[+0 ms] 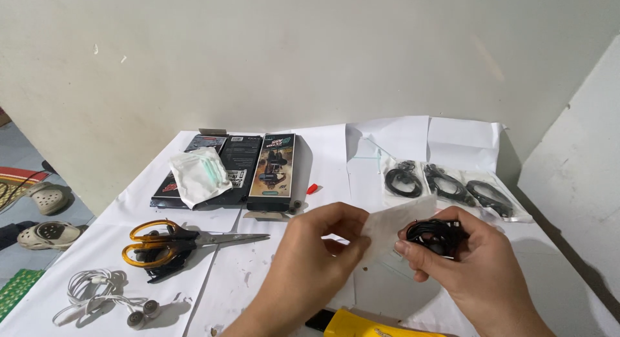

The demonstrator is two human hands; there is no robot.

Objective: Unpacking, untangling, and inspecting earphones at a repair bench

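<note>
A plain pale wall stands behind my desk point(161, 292), which is covered in white paper. My left hand point(316, 243) reaches in from below, and its fingers pinch the edge of a small clear plastic bag point(394, 222). My right hand point(462, 259) is curled, with its fingers closed around a coil of black cable point(434, 235), right at the mouth of the bag. Both hands are held up a little above the desk, close together. Far back on the right lie three more bagged cables point(449, 185) in a row. On the left are scissors with yellow handles point(165, 243), white earphones point(106, 298) and some dark boxes point(245, 169) with a white cloth on top
</note>
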